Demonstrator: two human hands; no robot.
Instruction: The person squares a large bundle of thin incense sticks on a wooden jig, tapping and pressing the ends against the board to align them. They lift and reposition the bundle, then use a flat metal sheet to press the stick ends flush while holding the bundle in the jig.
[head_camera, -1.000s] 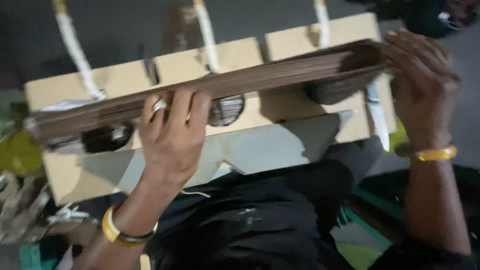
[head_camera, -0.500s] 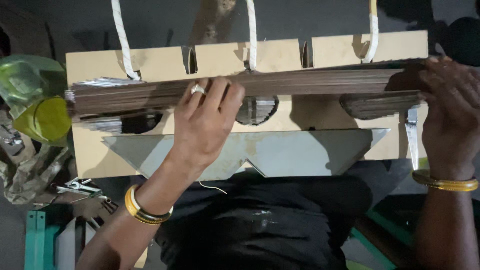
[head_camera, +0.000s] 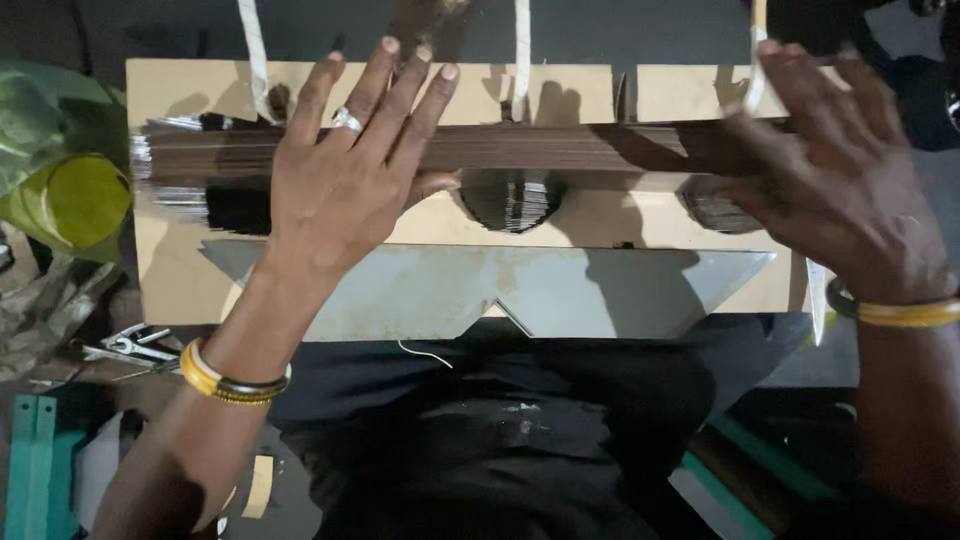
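A long bundle of thin dark brown sticks (head_camera: 560, 152) lies across a pale wooden board (head_camera: 180, 290) on my lap. My left hand (head_camera: 345, 175) rests flat on the left part of the bundle, fingers spread, a ring on one finger. My right hand (head_camera: 835, 185) lies open over the bundle's right end, palm down. Three white cords (head_camera: 521, 45) run up from slots at the board's far edge. A grey metal plate (head_camera: 500, 290) with a notch covers the board's near side. Dark stick ends (head_camera: 510, 200) show through round cut-outs under the bundle.
A green and yellow plastic bag (head_camera: 60, 190) sits left of the board. Metal tools (head_camera: 125, 348) lie on the floor at the lower left, near a teal frame (head_camera: 35, 460). A thin white blade (head_camera: 817, 300) hangs at the board's right edge.
My left hand has shifted left and flattened its fingers over the bundle. My right hand has opened and now lies on top of the right end. The view has tilted level.
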